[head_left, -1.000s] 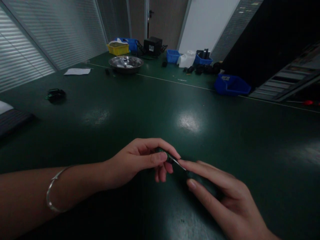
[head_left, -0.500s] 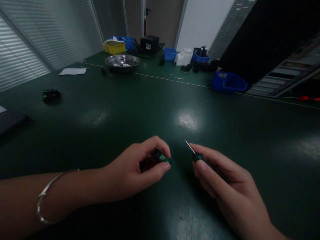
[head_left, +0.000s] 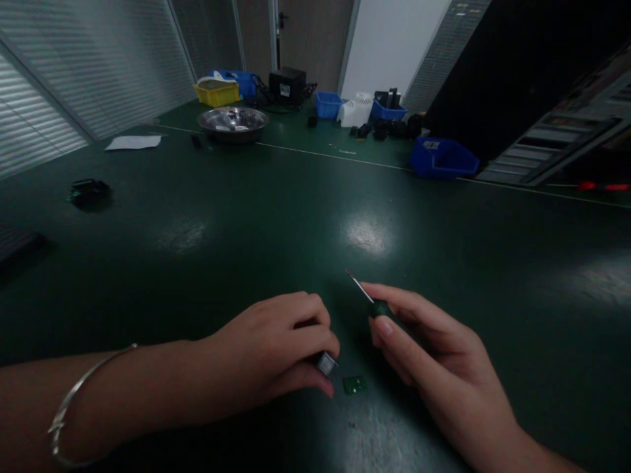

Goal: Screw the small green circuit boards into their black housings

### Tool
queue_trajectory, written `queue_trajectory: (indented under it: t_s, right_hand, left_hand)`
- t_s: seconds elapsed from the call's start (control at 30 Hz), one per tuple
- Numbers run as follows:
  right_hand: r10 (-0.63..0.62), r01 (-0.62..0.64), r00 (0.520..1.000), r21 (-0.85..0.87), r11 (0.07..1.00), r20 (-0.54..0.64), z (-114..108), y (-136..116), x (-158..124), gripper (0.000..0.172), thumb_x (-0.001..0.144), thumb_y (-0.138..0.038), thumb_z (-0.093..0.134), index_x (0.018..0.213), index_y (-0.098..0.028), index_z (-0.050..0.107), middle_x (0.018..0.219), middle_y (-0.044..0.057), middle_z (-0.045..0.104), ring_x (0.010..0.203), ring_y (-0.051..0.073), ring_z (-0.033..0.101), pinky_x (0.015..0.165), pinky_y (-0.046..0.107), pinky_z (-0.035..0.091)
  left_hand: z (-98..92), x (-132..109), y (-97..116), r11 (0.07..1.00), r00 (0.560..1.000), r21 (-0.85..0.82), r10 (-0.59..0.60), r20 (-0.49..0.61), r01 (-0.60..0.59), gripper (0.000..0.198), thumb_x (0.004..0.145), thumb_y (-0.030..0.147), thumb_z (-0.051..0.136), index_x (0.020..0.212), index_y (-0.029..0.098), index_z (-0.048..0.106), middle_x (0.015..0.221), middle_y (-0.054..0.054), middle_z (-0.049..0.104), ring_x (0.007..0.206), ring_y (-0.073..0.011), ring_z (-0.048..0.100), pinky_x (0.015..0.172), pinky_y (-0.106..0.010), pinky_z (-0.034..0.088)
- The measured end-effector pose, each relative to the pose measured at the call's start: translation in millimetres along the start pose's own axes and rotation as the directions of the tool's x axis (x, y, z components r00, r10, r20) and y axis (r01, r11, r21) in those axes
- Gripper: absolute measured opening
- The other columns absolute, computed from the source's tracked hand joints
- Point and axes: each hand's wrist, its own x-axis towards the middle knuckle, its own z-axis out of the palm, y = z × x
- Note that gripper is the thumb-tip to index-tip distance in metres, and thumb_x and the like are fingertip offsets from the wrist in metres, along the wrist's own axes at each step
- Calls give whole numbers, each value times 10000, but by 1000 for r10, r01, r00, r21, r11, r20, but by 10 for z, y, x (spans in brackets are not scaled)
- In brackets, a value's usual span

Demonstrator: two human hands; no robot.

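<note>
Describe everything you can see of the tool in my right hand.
The tool has a slim, straight, silvery shaft that looks like metal, darker near the tip, and a dark green handle of unclear material. Your right hand holds it by the handle, hiding much of that. The shaft slants toward the upper left of the picture, over the green table, apart from your left hand. The tip's shape is too small to tell.

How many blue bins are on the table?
4 blue bins: one behind the yellow basket, partly hidden; one left of the white vented housing; one right of it; one farther right, closest. More may be hidden.
</note>
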Motion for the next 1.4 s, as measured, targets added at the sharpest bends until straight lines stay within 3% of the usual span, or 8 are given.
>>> queue_trajectory:
  t_s: [0.1,0.27,0.43,0.63,0.8,0.93,1.13,1.4]
  right_hand:
    - [-22,22,1000,-54,998,-1,10,-27,18,176,899,-249,599,1064,-277,654,713,-29,575,655,136,576,566,222,466]
    - [-46,77,988,-209,975,147,47,-62,17,122,884,-172,541,984,-240,556,764,-2,595,736,171,613,551,226,473]
    - [-118,243,934,-357,902,338,44,-89,-40,278,835,-45,480,1018,-253,466,869,14,637,764,181,639,593,252,497]
    - [-174,382,895,-506,774,410,51,-189,-108,388,759,-2,500,1046,-259,463,821,-9,673,632,179,662,571,283,526]
    - [-192,472,860,-596,650,472,74,-110,-138,428,688,19,547,1026,-243,528,890,18,703,658,209,690,593,314,547]
    - [-207,502,831,-536,679,516,64,-60,-120,371,722,15,524,1002,-227,546,891,27,699,671,200,685,621,308,555]
    - [-379,487,857,-305,819,350,75,-88,-92,285,815,-23,562,1009,-232,551,872,22,662,762,167,668,673,246,542]
    - [-520,563,822,-195,803,234,24,-120,-125,356,750,49,562,975,-223,607,799,43,645,642,175,650,555,266,530]
  left_hand:
    - [-29,10,-21,953,981,-257,-181,-71,157,149,866,227,665,1002,174,637,965,-34,577,816,-147,575,697,-241,452]
    - [-59,48,-25,668,866,-688,-486,-115,283,224,840,184,675,1044,185,584,916,-3,632,853,-148,616,762,-260,487]
    - [-72,101,-5,489,831,-846,-546,-107,213,299,832,142,658,1087,163,505,860,0,637,739,-142,671,681,-263,512]
    - [-94,132,-27,420,784,-895,-603,-149,153,344,846,137,642,1142,154,468,903,-35,659,749,-170,701,691,-295,531]
    - [-98,125,-40,419,798,-899,-581,-157,129,315,858,146,639,1135,140,489,889,-32,659,721,-155,686,663,-278,523]
    - [-79,116,-32,346,821,-934,-556,-129,88,325,853,138,649,1131,149,481,908,-38,678,716,-157,693,662,-281,521]
    - [-47,84,-20,266,877,-953,-481,-1,145,246,853,178,668,1094,152,629,1010,-68,698,745,-137,652,719,-288,499]
    - [31,15,72,146,914,-945,-333,233,294,429,861,307,678,1263,223,552,949,-42,678,684,-105,601,656,-240,457]
